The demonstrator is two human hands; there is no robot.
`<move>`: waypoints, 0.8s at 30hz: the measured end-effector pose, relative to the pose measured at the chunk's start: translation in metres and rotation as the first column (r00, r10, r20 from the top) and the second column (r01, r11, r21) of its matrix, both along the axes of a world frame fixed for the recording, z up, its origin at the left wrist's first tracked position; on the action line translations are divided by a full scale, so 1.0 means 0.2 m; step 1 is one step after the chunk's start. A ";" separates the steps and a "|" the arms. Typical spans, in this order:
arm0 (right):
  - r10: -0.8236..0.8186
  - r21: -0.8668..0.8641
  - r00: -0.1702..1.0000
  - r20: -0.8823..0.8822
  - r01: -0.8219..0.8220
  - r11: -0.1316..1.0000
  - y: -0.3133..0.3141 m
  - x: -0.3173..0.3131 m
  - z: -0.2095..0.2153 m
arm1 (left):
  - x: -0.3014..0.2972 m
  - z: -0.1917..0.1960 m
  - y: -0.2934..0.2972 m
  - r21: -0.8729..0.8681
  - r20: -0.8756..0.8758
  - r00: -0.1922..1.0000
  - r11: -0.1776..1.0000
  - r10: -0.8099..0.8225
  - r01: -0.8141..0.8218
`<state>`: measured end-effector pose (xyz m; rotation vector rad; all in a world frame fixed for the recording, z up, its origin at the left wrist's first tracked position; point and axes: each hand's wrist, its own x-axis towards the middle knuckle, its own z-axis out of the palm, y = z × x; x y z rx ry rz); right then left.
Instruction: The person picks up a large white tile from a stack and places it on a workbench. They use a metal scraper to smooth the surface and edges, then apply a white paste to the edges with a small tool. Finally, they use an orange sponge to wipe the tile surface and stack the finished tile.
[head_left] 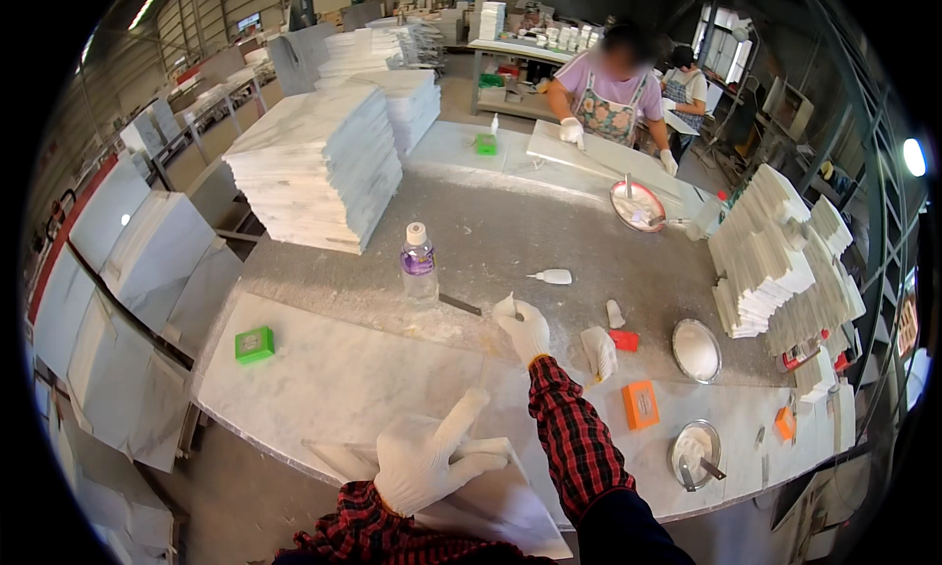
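My left hand point(424, 462), in a white knit glove, rests on a pale marble tile point(500, 506) at the near edge of the table. Its visible fingers are stretched apart. My right hand point(522, 330), gloved too, reaches forward over the table with its fingers curled together; what is in them, if anything, I cannot make out. Just left of its fingertips lies a dark flat metal strip point(459, 305). Beyond that stands a clear bottle with a purple label point(419, 266). A small white squeeze bottle point(552, 277) lies farther off. A crumpled white glove point(599, 354) is right of my right wrist.
Left sits a green block point(254, 344); right are an orange block point(641, 405), a bowl of white powder point(697, 351) and a bowl with tools point(695, 455). Marble stacks point(314, 163) rise at back left and right point(770, 251). Across the table a gloved co-worker point(616, 94) handles a slab.
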<state>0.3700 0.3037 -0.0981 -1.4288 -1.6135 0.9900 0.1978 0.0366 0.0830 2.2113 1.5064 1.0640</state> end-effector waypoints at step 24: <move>0.266 -0.181 0.940 -0.216 -0.306 0.935 -1.16 0.64 1.10 | 0.02 -0.02 0.01 -0.045 0.052 0.995 0.995 0.088 -0.086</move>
